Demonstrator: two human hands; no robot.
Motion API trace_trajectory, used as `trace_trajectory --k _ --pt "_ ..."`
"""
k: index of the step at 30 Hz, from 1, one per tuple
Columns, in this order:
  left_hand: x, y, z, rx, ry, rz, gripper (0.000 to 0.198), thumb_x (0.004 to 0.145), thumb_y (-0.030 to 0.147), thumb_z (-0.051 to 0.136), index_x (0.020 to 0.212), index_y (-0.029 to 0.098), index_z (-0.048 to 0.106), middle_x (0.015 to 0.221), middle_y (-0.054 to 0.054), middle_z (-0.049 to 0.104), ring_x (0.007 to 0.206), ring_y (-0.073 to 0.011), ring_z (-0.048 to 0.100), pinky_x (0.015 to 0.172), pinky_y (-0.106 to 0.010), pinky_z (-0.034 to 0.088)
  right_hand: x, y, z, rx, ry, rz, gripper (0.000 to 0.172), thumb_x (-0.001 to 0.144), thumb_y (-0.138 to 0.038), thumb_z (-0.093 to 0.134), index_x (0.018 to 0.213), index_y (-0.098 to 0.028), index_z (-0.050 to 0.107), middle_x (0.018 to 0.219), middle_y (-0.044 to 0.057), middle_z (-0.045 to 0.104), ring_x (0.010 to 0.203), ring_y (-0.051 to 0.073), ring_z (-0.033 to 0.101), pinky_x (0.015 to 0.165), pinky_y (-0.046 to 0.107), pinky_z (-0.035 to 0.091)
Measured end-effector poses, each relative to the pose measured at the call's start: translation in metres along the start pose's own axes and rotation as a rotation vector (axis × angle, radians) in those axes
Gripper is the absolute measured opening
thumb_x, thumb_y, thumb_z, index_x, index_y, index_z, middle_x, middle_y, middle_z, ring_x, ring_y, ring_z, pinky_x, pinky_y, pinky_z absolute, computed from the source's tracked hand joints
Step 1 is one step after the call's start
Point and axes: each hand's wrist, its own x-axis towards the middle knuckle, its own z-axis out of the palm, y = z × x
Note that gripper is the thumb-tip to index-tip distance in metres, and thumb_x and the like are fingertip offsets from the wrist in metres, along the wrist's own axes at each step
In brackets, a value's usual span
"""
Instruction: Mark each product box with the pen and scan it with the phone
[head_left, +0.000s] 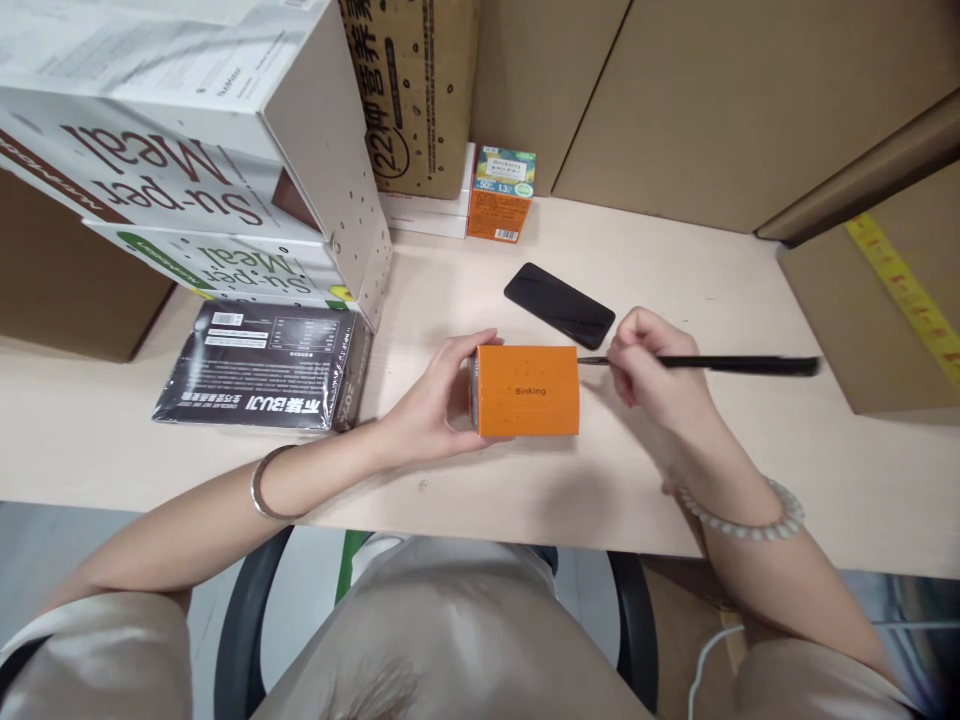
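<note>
A small orange box (527, 392) marked "Binking" lies on the light wooden desk (480, 470) in front of me. My left hand (435, 400) is wrapped round the box's left end and holds it steady. My right hand (656, 375) is closed on a thin black pen (720, 365) that lies nearly level. The pen's tip touches the right end of the orange box, and its other end points right. A silver bangle sits on my left wrist, a pale bead bracelet on my right.
A black phone (559, 305) lies face up just behind the box. A black packet (262, 365) lies at left under stacked white "Su-per Meal" cartons (187, 170). A small orange-and-green box (501, 195) stands at the back. Brown cardboard boxes (712, 110) line the rear and the right.
</note>
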Motion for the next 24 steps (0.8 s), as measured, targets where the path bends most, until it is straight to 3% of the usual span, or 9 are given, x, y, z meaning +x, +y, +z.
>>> trace_trajectory --k 2,4,7,10,13,16,20,24 --pt "-0.001 -0.001 0.002 -0.008 0.008 0.034 0.122 0.09 0.056 0.093 0.182 0.033 0.015 0.161 -0.02 0.055 0.145 -0.0361 0.062 0.12 -0.056 0.056 0.002 0.002 -0.001 0.194 0.035 -0.101 0.028 0.1 -0.034 0.064 0.077 -0.029 0.05 0.051 -0.008 0.052 0.033 0.012 0.04 0.033 0.027 0.033" --pt "-0.001 0.0 0.004 0.016 0.012 0.1 0.119 0.094 0.053 0.089 0.183 0.038 0.011 0.158 -0.018 0.055 0.145 -0.0349 0.061 0.118 -0.055 0.058 0.002 0.0 -0.001 0.302 0.033 -0.2 0.031 0.108 -0.049 0.061 0.085 -0.028 0.061 0.061 -0.002 0.066 0.037 0.015 0.052 0.035 0.03 0.042" --pt "-0.002 0.006 0.003 0.111 -0.027 0.162 0.091 0.103 0.04 0.081 0.178 0.044 0.031 0.156 -0.016 0.053 0.15 -0.0343 0.057 0.115 -0.051 0.061 -0.005 -0.01 0.003 0.353 0.028 -0.339 0.036 0.104 -0.06 0.075 0.091 -0.027 0.068 0.071 0.0 0.074 0.043 0.015 0.062 0.034 0.028 0.042" --pt "-0.003 0.013 0.003 0.175 -0.071 0.164 0.073 0.104 0.031 0.078 0.17 0.045 0.05 0.161 -0.016 0.047 0.154 -0.0364 0.053 0.117 -0.053 0.061 -0.017 -0.021 0.009 0.339 0.062 -0.391 0.037 0.091 -0.044 0.095 0.08 -0.027 0.064 0.064 -0.006 0.067 0.041 0.009 0.052 0.034 0.024 0.04" --pt "-0.002 0.017 0.003 0.167 -0.083 0.202 0.069 0.103 0.034 0.078 0.166 0.045 0.055 0.163 -0.015 0.047 0.153 -0.0379 0.055 0.12 -0.057 0.06 -0.03 -0.026 0.014 0.336 -0.031 -0.383 0.032 0.097 -0.036 0.088 0.08 -0.027 0.062 0.063 -0.007 0.066 0.038 0.008 0.047 0.033 0.022 0.037" --pt "0.002 0.018 0.003 0.156 -0.073 0.252 0.067 0.104 0.037 0.076 0.168 0.043 0.054 0.161 -0.015 0.051 0.147 -0.0356 0.06 0.116 -0.057 0.062 -0.039 -0.027 0.016 0.292 -0.123 -0.351 0.024 0.098 -0.036 0.088 0.087 -0.029 0.068 0.069 -0.005 0.073 0.038 0.01 0.052 0.032 0.025 0.04" --pt "0.001 0.017 0.003 0.196 -0.071 0.233 0.072 0.105 0.037 0.077 0.171 0.044 0.05 0.161 -0.016 0.05 0.15 -0.0361 0.059 0.116 -0.057 0.062 -0.046 -0.034 0.018 0.114 -0.008 -0.311 0.029 0.085 -0.035 0.099 0.086 -0.033 0.071 0.071 -0.003 0.074 0.052 0.017 0.064 0.043 0.032 0.051" --pt "-0.002 0.015 0.002 0.215 -0.079 0.21 0.072 0.104 0.04 0.078 0.171 0.045 0.05 0.163 -0.016 0.047 0.153 -0.038 0.056 0.118 -0.058 0.062 -0.045 -0.037 0.018 0.022 -0.04 -0.455 0.024 0.091 -0.027 0.089 0.078 -0.032 0.069 0.068 -0.002 0.073 0.055 0.018 0.065 0.049 0.035 0.051"
